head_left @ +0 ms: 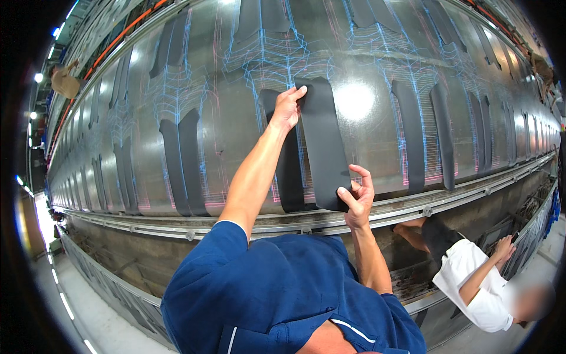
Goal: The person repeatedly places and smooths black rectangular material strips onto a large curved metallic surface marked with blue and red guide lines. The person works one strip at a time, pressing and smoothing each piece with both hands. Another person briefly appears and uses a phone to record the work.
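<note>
A long dark grey panel of thin sheet material [324, 138] lies slanting on the metal table in front of me. My left hand [287, 108] pinches its far left corner between thumb and fingers. At the near right corner my right hand [358, 200] grips the edge with the thumb on top, its index finger raised. Just left of this panel, partly beneath my left wrist, lies a second dark grey panel [290, 174]. Blue and pink outlines [277, 56] are marked on the table around both pieces.
The long shiny table [236, 141] carries further dark panels in pairs, such as one [184, 162] at left and one [410, 135] at right. A metal rail [265, 225] runs along its near edge. Someone in a white shirt [474, 286] is at the lower right.
</note>
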### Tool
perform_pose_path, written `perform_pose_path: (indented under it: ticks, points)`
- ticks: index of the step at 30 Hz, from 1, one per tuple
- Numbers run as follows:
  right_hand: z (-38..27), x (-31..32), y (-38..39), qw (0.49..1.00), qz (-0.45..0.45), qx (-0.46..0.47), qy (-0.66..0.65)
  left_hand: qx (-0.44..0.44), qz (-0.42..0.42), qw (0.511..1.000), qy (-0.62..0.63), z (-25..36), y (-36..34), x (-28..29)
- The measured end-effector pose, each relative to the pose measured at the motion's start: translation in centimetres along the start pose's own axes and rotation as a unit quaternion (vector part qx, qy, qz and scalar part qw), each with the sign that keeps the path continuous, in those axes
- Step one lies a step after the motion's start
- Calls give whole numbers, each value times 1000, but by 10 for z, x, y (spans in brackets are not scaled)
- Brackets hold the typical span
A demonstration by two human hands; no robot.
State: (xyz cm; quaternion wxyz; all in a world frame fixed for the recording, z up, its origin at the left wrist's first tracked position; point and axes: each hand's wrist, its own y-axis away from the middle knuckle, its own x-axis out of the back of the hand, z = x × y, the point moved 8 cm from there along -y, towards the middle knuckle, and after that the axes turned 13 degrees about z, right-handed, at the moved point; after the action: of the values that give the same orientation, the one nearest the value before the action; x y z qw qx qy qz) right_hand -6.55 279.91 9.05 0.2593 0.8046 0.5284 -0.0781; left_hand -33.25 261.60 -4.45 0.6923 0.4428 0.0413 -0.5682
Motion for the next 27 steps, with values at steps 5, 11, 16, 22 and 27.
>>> perform_pose_path:
  ticks: [5,11,16,22,27]
  points:
    - [24,11,-5,998,12,-24,50,-29,34,989,-138,13,-3,-8]
    - [99,46,-17,978,40,-85,187,-138,153,872,-443,13,-47,47]
    - [132,74,-9,956,69,-109,263,-218,189,786,-548,30,-40,41]
    - [142,82,-2,931,72,-148,325,-236,177,777,-555,39,-28,50]
    - [161,94,-2,928,44,-174,327,-231,149,783,-558,40,-29,56]
